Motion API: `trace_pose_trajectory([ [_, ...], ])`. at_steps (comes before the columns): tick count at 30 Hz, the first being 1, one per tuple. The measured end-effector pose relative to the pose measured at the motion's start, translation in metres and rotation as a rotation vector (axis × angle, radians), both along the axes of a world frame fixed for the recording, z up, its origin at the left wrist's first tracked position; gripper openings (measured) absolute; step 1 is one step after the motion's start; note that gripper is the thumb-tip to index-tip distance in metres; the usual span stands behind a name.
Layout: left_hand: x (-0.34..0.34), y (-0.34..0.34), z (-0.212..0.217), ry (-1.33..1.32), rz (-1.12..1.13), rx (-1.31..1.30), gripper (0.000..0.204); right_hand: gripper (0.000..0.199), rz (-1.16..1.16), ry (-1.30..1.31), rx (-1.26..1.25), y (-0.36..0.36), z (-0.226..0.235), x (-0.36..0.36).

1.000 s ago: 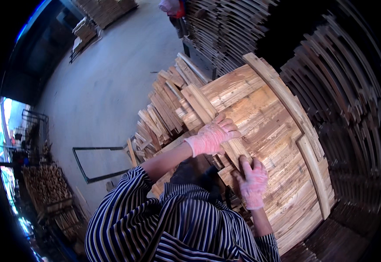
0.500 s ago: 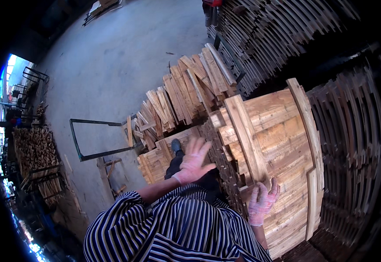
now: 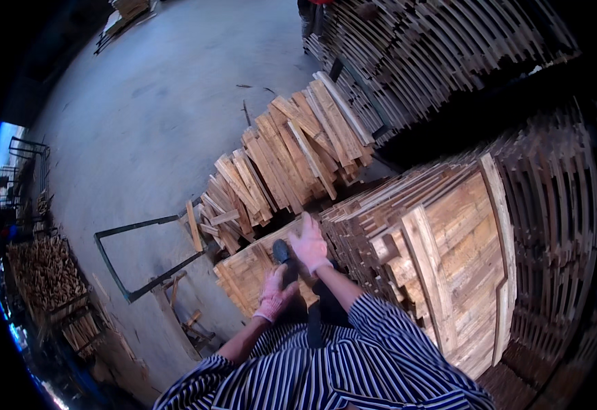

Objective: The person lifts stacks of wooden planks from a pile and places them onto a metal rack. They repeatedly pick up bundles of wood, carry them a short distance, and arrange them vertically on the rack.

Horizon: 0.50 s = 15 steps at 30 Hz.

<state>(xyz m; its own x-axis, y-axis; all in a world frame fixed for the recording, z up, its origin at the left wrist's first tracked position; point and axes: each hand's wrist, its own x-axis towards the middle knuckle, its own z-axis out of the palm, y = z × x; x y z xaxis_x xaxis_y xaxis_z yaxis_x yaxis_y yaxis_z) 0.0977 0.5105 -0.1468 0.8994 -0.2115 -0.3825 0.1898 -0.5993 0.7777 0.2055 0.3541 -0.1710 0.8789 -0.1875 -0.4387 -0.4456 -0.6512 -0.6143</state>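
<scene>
Your left hand [image 3: 276, 295] and right hand [image 3: 309, 244] are hovering empty, fingers loosely spread, near the loose planks [image 3: 281, 160] heaped ahead, which are looking stiff, fairly light, best gripped mid-length by their edges.

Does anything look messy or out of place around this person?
Yes: the pile of boards ahead looks askew. Its pieces lie at mixed angles with uneven ends, some crossing others, unlike the more orderly, flat-topped stack at right.
</scene>
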Motion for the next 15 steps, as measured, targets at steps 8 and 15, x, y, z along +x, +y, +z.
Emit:
trace_pose_trajectory([
  [8, -0.025, 0.014, -0.079, 0.328, 0.431, 0.024, 0.062, 0.097, -0.310, 0.212, -0.484, -0.081, -0.175, 0.192],
  [15, -0.060, 0.015, -0.170, 0.418, 1.079, -0.187, 0.059, 0.134, -0.120, 0.284, -0.735, -0.173, -0.294, 0.288],
])
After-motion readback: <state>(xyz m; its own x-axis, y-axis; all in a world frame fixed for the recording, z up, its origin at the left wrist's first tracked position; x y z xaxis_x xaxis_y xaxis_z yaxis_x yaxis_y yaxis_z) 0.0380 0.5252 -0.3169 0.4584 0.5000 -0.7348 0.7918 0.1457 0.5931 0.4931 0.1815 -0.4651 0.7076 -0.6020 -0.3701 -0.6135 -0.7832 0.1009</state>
